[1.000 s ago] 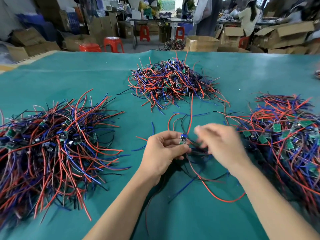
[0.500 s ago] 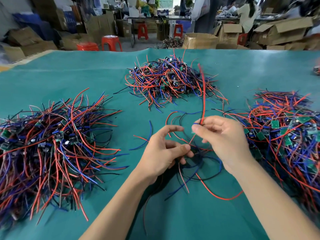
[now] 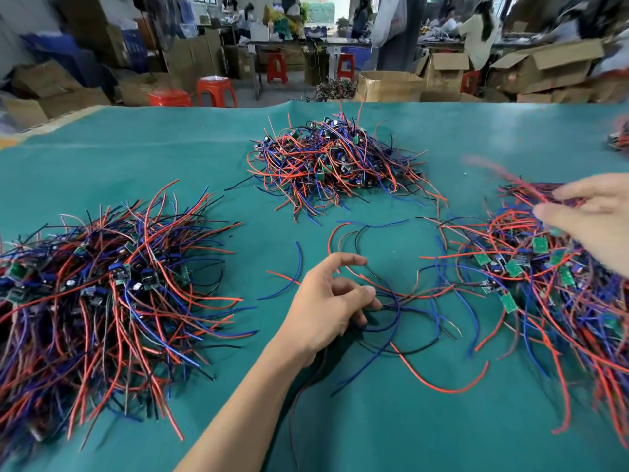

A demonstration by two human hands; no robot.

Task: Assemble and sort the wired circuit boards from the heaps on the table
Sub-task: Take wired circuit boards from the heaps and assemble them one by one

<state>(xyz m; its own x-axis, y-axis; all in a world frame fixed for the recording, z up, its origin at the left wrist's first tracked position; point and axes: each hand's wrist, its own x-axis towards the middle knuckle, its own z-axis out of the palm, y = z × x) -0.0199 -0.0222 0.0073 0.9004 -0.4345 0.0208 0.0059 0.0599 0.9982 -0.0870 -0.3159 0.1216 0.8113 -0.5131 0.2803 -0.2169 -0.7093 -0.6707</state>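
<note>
Apparently mid-sort, the blurred right hand (image 3: 592, 216) reaches over the right heap (image 3: 544, 284), its grip unclear, while the left hand (image 3: 326, 301), grip loosely curled, pins loose wires (image 3: 401, 321) beside that heap; next comes picking a board.

Beyond the green-covered table (image 3: 442, 420) lies a cluttered workshop: open cardboard boxes (image 3: 544, 68) line the floor, orange plastic stools (image 3: 216, 92) stand near, and workers sit at distant benches (image 3: 306, 44).

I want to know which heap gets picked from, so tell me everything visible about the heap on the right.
The right heap is a loose tangle of red, blue and black wires with small green boards lying face up among them. It sprawls on the teal cloth to the frame's right edge. The right hand, blurred, hovers over its far side; whether it touches is unclear.
</note>
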